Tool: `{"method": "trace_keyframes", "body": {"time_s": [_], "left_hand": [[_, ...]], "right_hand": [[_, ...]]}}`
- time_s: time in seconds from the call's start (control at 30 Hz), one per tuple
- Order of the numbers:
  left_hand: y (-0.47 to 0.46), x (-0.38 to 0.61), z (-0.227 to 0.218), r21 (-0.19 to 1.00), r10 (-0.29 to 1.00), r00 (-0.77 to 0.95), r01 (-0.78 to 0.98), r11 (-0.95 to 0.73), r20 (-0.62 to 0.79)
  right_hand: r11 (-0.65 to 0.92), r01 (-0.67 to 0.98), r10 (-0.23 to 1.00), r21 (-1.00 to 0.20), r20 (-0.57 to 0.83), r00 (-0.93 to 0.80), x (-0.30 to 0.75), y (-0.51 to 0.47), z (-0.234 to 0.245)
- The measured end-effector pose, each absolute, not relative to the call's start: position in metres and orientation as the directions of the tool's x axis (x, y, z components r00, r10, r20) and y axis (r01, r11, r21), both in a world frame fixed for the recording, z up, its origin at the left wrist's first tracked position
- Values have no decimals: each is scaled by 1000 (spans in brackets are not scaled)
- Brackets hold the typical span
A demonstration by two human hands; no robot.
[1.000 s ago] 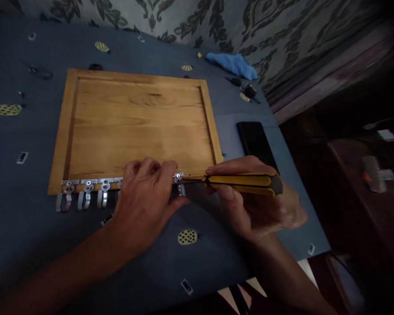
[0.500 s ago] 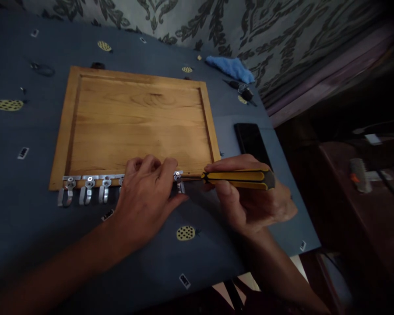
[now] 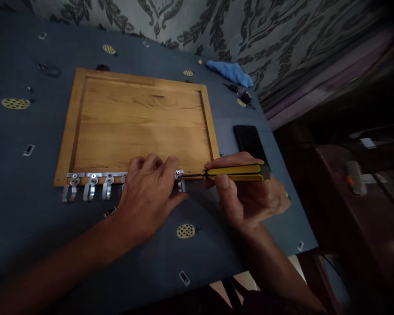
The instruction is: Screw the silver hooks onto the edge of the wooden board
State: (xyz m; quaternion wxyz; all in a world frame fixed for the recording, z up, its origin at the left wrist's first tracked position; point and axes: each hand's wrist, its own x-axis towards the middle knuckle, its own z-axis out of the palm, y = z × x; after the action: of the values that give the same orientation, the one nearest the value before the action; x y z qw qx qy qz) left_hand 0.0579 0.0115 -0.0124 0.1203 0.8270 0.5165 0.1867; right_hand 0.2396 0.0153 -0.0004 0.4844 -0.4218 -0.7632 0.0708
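A shallow wooden frame panel [image 3: 144, 122] lies on the table, with a metal hook rail [image 3: 82, 175] along its near edge. Several silver hooks hang from the rail toward me. My left hand [image 3: 149, 197] grips the rail against the wood, fingers bent over the edge and thumb beside the rightmost hook [image 3: 181, 183]; it hides the rail's middle. In my right hand [image 3: 249, 192] is a yellow and black screwdriver [image 3: 233, 172], held almost level. Its thin shaft points left, and the tip is close to the rightmost hook; whether it touches the screw I cannot tell.
Right of the panel lies a black phone [image 3: 251, 140], partly behind my right hand. Farther back are a blue cloth [image 3: 230, 72] and a dark tool [image 3: 241, 94]. Pliers-like handles [image 3: 49, 69] lie at far left. A brush [image 3: 355, 177] rests on brown furniture beyond the table's right edge.
The view has shifted slightly, so the panel appears a little farther right. The screwdriver's handle and my right hand have moved slightly left and up; my left hand keeps its hold.
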Motion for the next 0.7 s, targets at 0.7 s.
{"method": "trace_keyframes", "body": {"time_s": [0.7], "left_hand": [[-2,20,14,361,866,440,788,-499,238]], "right_hand": [[626,584,731,-516,649,-210,239,18,0]]}}
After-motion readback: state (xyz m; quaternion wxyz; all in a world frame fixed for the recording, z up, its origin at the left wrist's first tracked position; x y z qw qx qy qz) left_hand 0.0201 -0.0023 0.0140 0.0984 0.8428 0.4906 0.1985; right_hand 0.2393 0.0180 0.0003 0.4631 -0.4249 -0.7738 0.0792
